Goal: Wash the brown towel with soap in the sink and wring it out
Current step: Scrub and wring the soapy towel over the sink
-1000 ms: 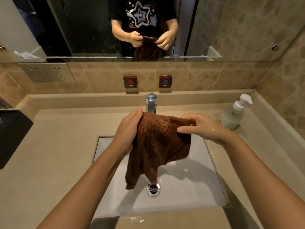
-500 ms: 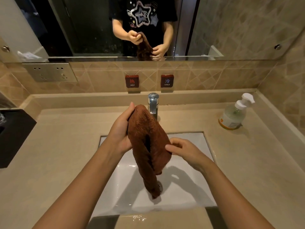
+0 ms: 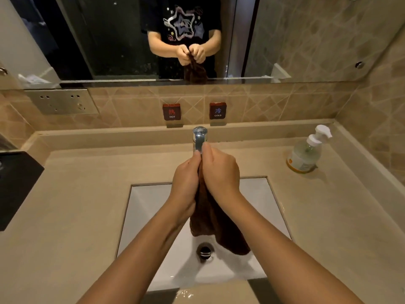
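Observation:
The brown towel (image 3: 215,224) hangs bunched above the white rectangular sink (image 3: 149,207), its lower end dangling just over the drain (image 3: 204,252). My left hand (image 3: 185,185) and my right hand (image 3: 220,174) are pressed together side by side, both closed around the towel's top, right in front of the chrome tap (image 3: 199,138). The part of the towel inside my fists is hidden. A clear pump bottle of soap (image 3: 306,153) stands on the counter at the right, well away from both hands.
Beige counter (image 3: 76,205) surrounds the sink, with a puddle at its front edge. A black object (image 3: 15,185) lies at the far left. HOT (image 3: 172,111) and COLD (image 3: 217,111) tags sit on the tiled wall under the mirror (image 3: 131,36), beside a socket plate (image 3: 61,101).
The towel was spread between my hands, then folded into a hanging bundle. My right hand has moved up beside the left, and both now grip its gathered top.

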